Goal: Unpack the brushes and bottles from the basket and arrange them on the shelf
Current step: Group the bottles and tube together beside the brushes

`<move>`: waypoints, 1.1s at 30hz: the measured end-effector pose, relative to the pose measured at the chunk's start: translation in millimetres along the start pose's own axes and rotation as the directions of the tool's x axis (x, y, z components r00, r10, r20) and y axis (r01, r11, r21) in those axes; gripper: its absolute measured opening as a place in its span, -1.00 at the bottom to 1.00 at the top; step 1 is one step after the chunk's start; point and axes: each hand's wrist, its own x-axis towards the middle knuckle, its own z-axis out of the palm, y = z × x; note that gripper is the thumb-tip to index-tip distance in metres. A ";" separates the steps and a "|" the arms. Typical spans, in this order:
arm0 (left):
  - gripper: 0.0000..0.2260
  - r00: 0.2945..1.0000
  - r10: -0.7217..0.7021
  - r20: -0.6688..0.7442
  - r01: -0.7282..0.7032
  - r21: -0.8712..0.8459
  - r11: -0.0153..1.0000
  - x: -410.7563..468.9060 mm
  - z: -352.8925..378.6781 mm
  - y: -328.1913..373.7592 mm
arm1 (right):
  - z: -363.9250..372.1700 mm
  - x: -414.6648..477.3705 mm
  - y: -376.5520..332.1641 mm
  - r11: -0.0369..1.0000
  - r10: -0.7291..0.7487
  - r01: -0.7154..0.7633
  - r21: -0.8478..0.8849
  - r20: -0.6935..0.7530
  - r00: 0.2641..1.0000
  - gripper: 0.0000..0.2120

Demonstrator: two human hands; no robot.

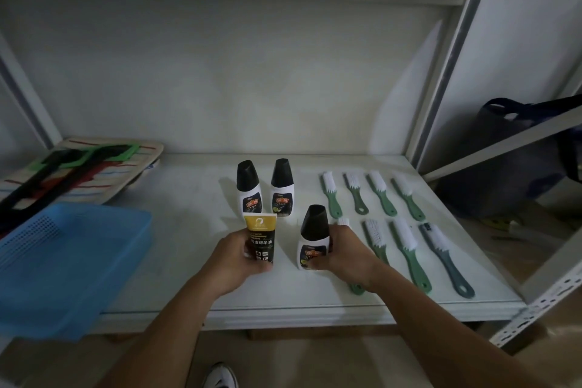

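Hands are reaching over the white shelf. The left hand is holding a gold and black tube, with its fingers wrapped tight around the lower part, so the gold end is pointing up. The right hand is gripping a white bottle with a black cap, and its fingers are closing around the bottle's right side. That bottle is standing on the shelf, tilting a little to the right.

Two more white bottles with black caps, the left one and the right one, are standing side by side just behind the tube.

Green brushes with white bristles are lying to the right in two rows. Four are lying in the back row. In the front row the brush on the far right is a darker grey-green, and the right hand is covering part of the brush on the far left.

A blue basket is sitting at the left, hanging over the front edge of the shelf. Behind it a striped mat is lying with black and green straps on top. A dark bag is sitting past the shelf post on the right. A white shoe is showing at the bottom.
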 end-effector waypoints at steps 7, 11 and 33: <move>-0.63 0.999 -0.015 0.038 0.015 0.000 1.000 2.5 -3.8 -9.2 | -30.1 -6.2 -0.3 0.987 -0.040 0.026 0.159 0.083 0.996 -0.29; -0.60 0.997 -0.079 -0.026 0.077 -0.074 0.994 10.5 -25.6 -24.0 | -58.7 16.2 -2.9 0.977 -0.012 0.015 0.215 -0.011 1.000 -0.30; -0.70 0.986 -0.009 0.169 0.086 -0.453 0.887 102.4 -23.4 5.5 | -50.8 114.6 -7.4 0.997 -0.030 0.033 -0.069 0.045 0.999 -0.64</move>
